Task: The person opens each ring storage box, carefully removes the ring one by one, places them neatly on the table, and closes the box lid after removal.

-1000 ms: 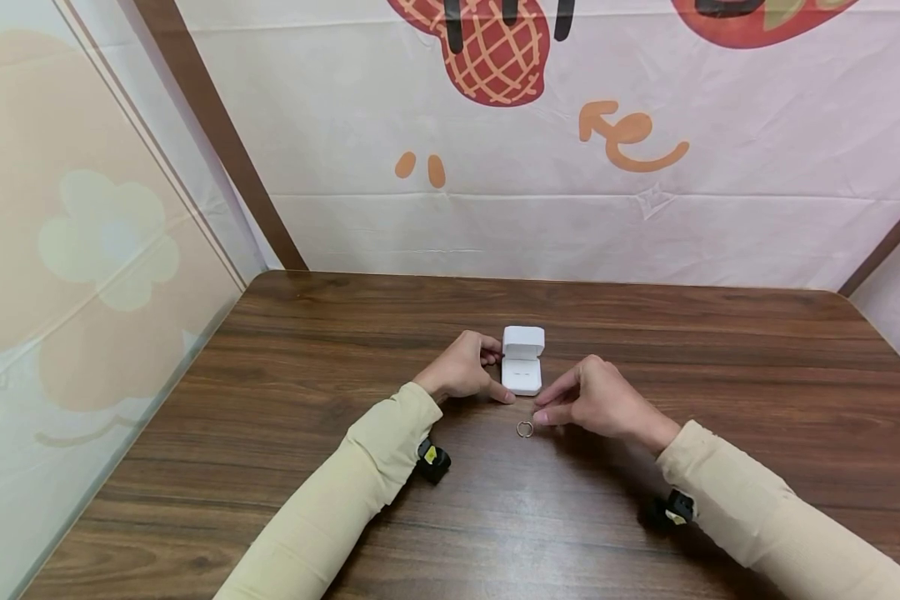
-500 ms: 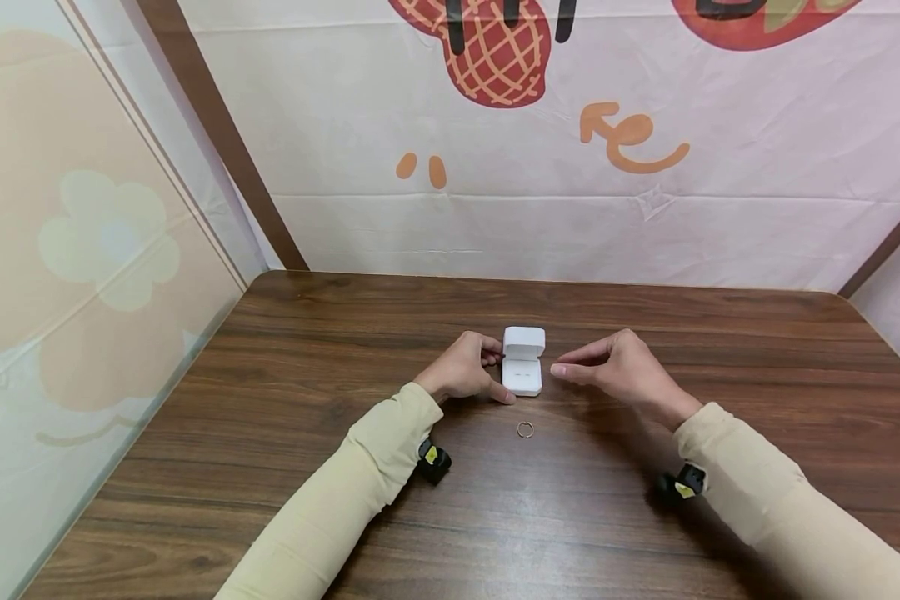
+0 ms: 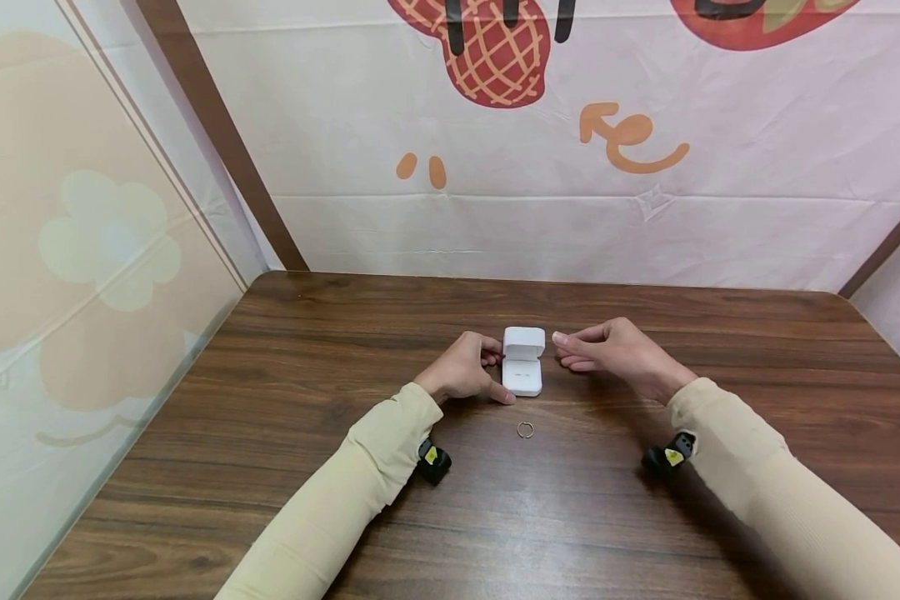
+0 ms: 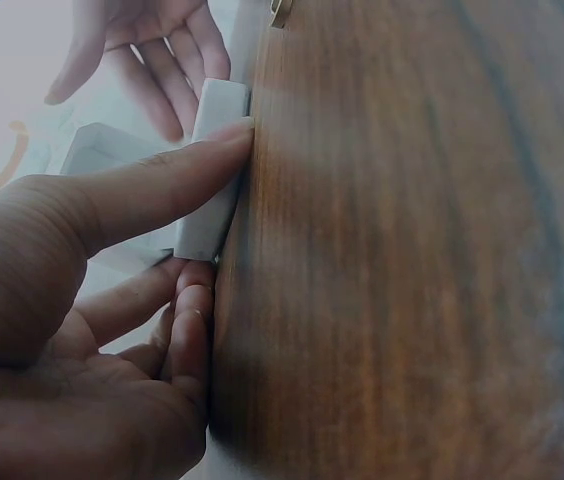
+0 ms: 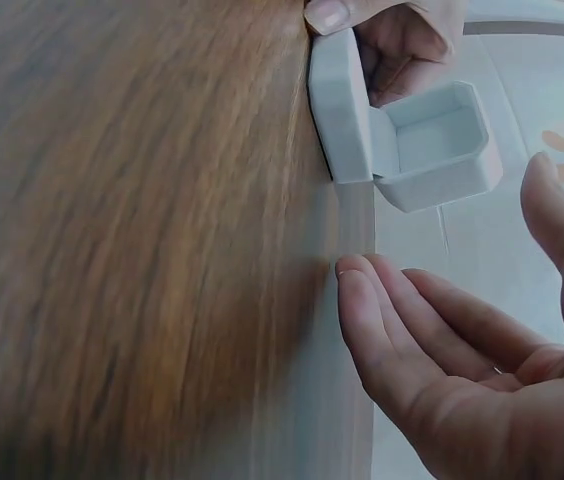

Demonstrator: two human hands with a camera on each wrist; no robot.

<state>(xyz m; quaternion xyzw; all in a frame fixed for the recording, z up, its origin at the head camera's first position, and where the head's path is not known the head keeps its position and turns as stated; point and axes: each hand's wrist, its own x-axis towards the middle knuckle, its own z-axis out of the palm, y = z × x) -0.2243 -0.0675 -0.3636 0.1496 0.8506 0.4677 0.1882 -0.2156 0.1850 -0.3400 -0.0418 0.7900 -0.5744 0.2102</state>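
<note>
A small white ring box (image 3: pixel 522 379) stands on the table with its lid (image 3: pixel 524 342) raised. My left hand (image 3: pixel 462 367) holds its base from the left. In the left wrist view the thumb (image 4: pixel 167 190) lies across the base's front, with the other fingers at its side. To the box's right is my right hand (image 3: pixel 621 357), apart from it. The right wrist view shows that hand's thumb (image 5: pixel 552 205) spread from its fingers (image 5: pixel 387 330), nothing between them. A thin gold-coloured ring (image 3: pixel 525 429) lies on the table just in front of the box.
The brown wood-grain table (image 3: pixel 540 533) runs back to a printed fabric wall (image 3: pixel 495 225). Another fabric wall (image 3: pixel 105 350) closes off the left side. Black wrist cameras (image 3: pixel 433 461) are worn under both sleeves.
My right hand has moved from beside the ring, back and right, to near the raised lid, and its fingers have spread. My left hand, the box and the ring have stayed put.
</note>
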